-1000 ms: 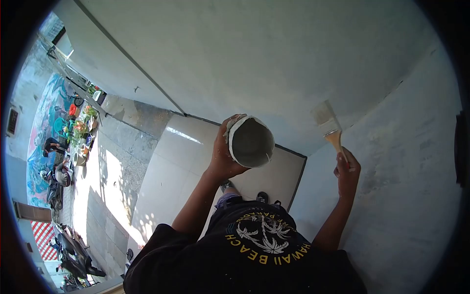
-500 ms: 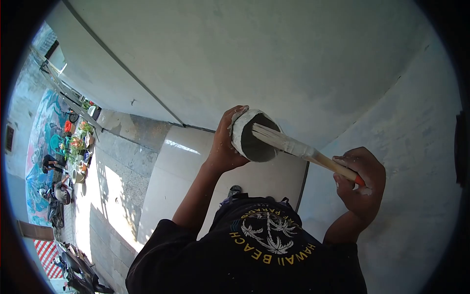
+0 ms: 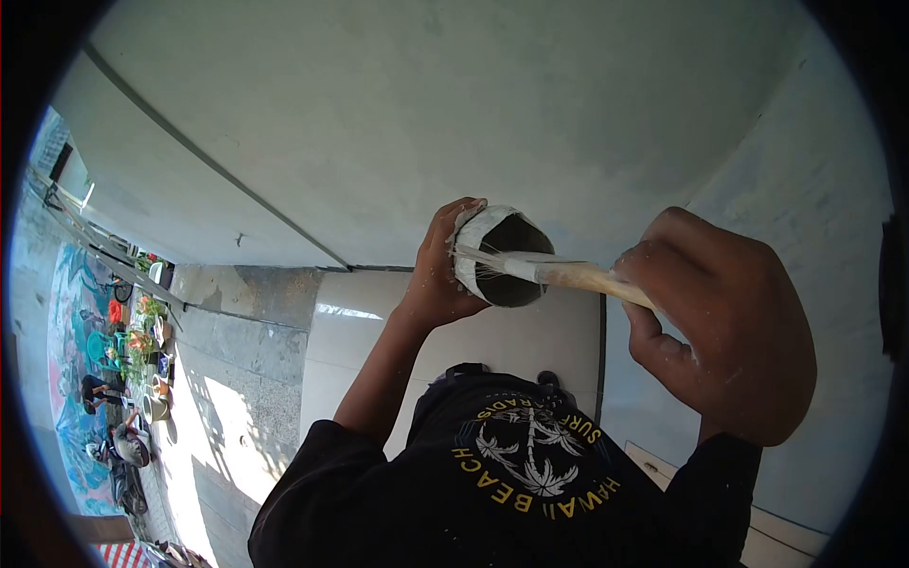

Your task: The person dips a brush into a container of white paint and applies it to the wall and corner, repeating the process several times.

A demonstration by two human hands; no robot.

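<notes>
My left hand (image 3: 443, 265) is wrapped round the side of a round, white-smeared container (image 3: 516, 289), whose dark opening faces up toward the camera. A brush (image 3: 582, 275) with a pale wooden handle lies across that opening, its whitish bristles touching the rim nearest my left hand. The fingers of my right hand (image 3: 724, 322) pinch the end of the brush handle. White specks dot both hands. How much the container holds cannot be made out.
A pale wall (image 3: 426, 114) rises in front, meeting another wall at the right. Light floor tiles (image 3: 360, 364) lie below. At the far left are potted plants (image 3: 142, 341), a motorbike (image 3: 128, 483) and people (image 3: 131, 443) by a painted wall.
My right hand has moved up and closer to the camera. The bristles have shifted from inside the opening to the left rim. The view has turned slightly.
</notes>
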